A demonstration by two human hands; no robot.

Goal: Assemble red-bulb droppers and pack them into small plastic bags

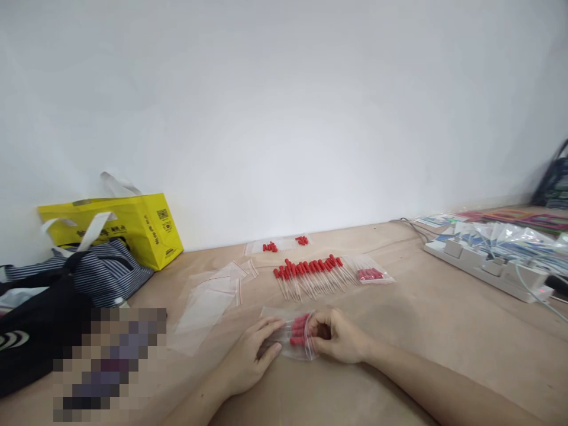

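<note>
A clear zip bag (285, 351) lies in front of me with several red-bulbed droppers (298, 332) inside, their red ends toward the right. My left hand (256, 353) grips the bag's left part between thumb and fingers. At the right end, beside the red bulbs, the curled fingers of my right hand (337, 335) pinch the bag's edge; the fingertips are partly hidden. Just beyond my hands, a row of loose droppers (310, 275) with red bulbs and thin clear stems is spread on the table. A filled bag (370, 273) of droppers lies at the row's right end.
Flat clear zip bags (208, 302) overlap on the left. More bagged droppers (270, 246) lie near the wall. A yellow bag (146, 228), a striped bag (122, 269) and a black bag (39, 349) crowd the left. A power strip (488, 269) with cables and packets occupies the right.
</note>
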